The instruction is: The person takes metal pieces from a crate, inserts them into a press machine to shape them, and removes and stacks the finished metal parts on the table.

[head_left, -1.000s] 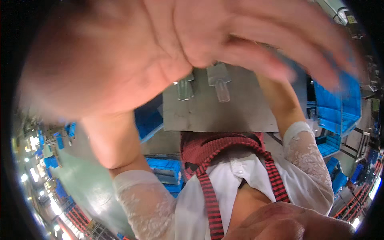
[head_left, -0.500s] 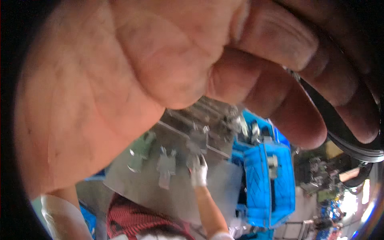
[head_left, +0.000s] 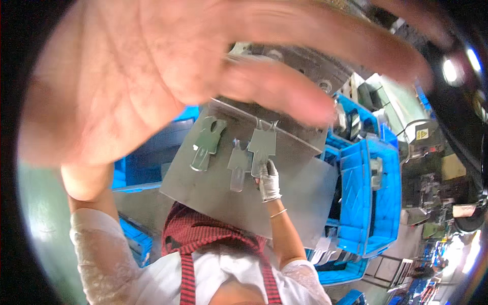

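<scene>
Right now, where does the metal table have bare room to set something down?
Bare tabletop lies between the gloved right hand and the blue crate, also beside the red apron. Crowded: the far half, with three flat plates, one held.

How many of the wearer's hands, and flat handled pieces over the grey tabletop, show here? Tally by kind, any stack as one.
Bare left hand: 1
Gloved right hand: 1
Pieces lying on tabletop: 2
Piece at right hand: 1
Total: 5

The left hand (head_left: 147, 66) was cut off by the top edge, its fingers blurred, hiding much beyond the table (head_left: 218, 195). The right hand (head_left: 270, 184) partly covered the metal plate (head_left: 263, 142).
</scene>
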Tool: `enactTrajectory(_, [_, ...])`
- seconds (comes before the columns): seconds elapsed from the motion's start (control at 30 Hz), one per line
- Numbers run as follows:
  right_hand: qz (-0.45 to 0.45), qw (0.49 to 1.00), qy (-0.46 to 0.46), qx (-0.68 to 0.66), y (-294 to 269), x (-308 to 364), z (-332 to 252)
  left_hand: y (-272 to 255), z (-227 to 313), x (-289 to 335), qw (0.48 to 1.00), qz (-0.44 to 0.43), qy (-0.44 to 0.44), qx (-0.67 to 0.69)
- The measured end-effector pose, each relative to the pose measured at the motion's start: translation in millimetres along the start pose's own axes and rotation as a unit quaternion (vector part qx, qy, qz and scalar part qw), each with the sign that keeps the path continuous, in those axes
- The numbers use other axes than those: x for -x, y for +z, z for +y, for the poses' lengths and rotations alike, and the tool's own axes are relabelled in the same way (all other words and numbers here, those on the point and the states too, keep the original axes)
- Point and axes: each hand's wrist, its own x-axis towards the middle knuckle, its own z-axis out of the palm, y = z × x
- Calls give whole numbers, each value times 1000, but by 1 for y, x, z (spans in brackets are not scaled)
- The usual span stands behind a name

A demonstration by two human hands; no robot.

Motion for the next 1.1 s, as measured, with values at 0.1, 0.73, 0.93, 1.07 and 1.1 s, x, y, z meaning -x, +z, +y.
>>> enactTrajectory(0.1, [38, 998, 20, 45, 4, 17, 18, 38, -24, 20, 864, 434, -18, 256])
enactTrajectory(0.73, [7, 953, 2, 302, 46, 21, -9, 217, -248, 106, 638, 545, -477, 263])
enactTrajectory(0.93, [39, 987, -135, 82, 71, -30, 18, 213, -256, 67, 678, 504, -424, 326])
enactTrajectory(1.07, [163, 965, -134, 158, 50, -70, -55, 241, -279, 116, 687, 393, -542, -282])
enactTrajectory(1.1, [156, 968, -127, 149, 48, -81, -66, 248, -282, 124, 681, 334, -609, -230])
